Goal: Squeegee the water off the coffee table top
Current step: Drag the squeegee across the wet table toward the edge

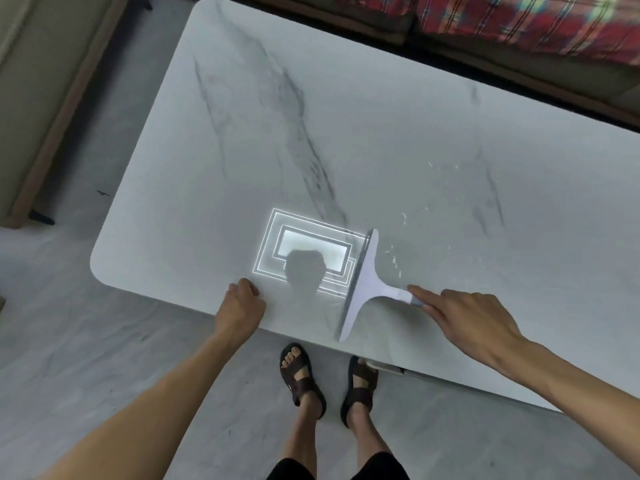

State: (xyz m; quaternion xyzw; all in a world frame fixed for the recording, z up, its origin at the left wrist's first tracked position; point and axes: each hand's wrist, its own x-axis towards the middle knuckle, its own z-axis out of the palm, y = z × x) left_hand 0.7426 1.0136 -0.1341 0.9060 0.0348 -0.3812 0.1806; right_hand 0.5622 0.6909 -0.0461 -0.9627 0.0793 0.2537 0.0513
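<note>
Marble table point(346, 98) carries a white squeegee point(363, 285) near its front edge, blade on the top and running from far to near, with water point(394, 261) beads just right of it. Right hand point(474, 320) pinches the handle's end from the right, forefinger stretched along it. Left hand point(242, 303) lies left of the blade, well apart from it, fingers curled on the table's edge and holding nothing.

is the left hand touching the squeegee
Apart. The head view shows the left hand resting at the near edge of the coffee table, with bare tabletop between it and the squeegee. Only the right hand holds the handle.
</note>
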